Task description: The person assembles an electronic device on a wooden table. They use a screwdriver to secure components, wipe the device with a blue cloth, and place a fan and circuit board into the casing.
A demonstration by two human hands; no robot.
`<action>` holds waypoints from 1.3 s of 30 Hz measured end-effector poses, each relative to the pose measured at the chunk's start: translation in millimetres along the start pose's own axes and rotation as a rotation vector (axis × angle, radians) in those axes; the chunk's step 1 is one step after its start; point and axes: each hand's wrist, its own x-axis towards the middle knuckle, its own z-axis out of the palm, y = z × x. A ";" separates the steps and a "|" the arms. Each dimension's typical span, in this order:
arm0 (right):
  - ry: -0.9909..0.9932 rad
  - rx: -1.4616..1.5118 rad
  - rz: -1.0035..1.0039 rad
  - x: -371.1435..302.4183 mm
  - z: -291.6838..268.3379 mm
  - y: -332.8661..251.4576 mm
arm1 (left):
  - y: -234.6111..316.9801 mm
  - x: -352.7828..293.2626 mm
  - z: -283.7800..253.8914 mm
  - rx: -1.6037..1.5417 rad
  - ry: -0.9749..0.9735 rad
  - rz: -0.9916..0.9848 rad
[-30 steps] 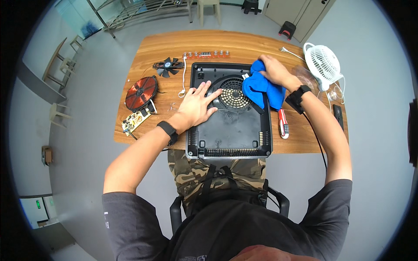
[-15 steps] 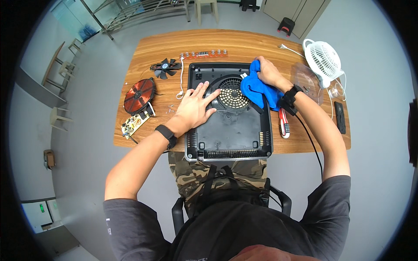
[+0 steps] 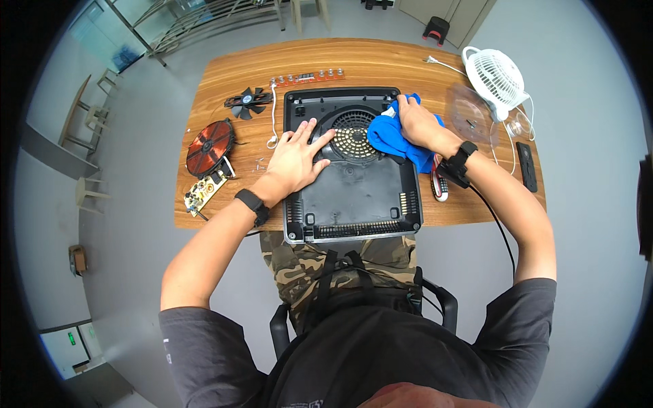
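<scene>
A black plastic appliance housing with a round vent grille lies at the table's near edge. My left hand rests on its left side, fingers spread, with fingertips close to the grille. In my right hand is a bunched blue cloth, pressed against the housing's upper right side. Folds of the cloth hang past the right rim. Below it lies a red and white tool handle, partly covered.
Left of the housing are a copper coil, a circuit board, a small black fan and several screws. An orange button board lies behind. To the right stand a white fan, a clear tray and a black strip.
My right hand has shifted slightly with the blue cloth, which now sits bunched nearer the housing's right rim. The left hand stays flat on the housing. The whole view has shifted a little.
</scene>
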 end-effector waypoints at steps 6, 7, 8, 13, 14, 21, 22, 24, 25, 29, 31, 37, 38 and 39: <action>0.104 -0.145 -0.053 15.5 -4.4 0.7 | -2.2 -0.7 -2.1 -0.031 0.007 0.012; 0.131 -0.162 -0.050 20.0 -4.1 0.0 | -1.8 -0.3 -2.2 -0.031 0.011 0.015; 0.158 -0.179 -0.047 23.2 -3.7 -0.2 | -1.3 0.4 -2.2 -0.031 0.014 0.019; 0.189 -0.274 -0.105 17.3 1.3 -6.0 | -1.2 -0.2 1.4 -0.006 0.032 0.008; 0.171 -0.297 -0.117 12.2 0.2 -9.1 | -1.2 -0.8 2.3 -0.007 0.034 0.008; -0.041 -0.175 -0.102 -14.7 -7.9 -10.0 | -0.8 -1.4 0.9 -0.013 0.006 -0.013; -0.045 -0.174 -0.091 -14.1 -8.9 -9.5 | -1.0 -1.0 0.6 -0.016 0.001 -0.012; -0.049 -0.167 -0.071 -10.7 -8.3 -8.5 | -1.8 -0.3 0.3 -0.011 -0.004 -0.008; -0.053 -0.159 -0.079 -10.2 -8.5 -7.9 | -1.5 0.3 1.2 -0.003 -0.005 -0.005; -0.038 -0.168 -0.141 -21.2 -2.1 1.0 | -2.0 0.7 3.3 0.028 -0.003 0.000; -0.095 -0.105 -0.124 -28.4 -21.0 -9.3 | -2.6 -1.0 3.9 0.024 0.002 -0.002; 0.224 0.020 -0.409 -37.1 -74.0 -30.7 | -2.6 -1.5 3.0 0.003 0.008 0.001; 0.314 0.045 -0.489 -29.9 -75.1 -35.2 | -1.6 -1.4 -0.2 -0.004 -0.003 -0.004; 0.326 0.072 -0.504 -21.9 -70.8 -42.7 | -0.5 -1.9 -2.5 -0.010 -0.013 -0.010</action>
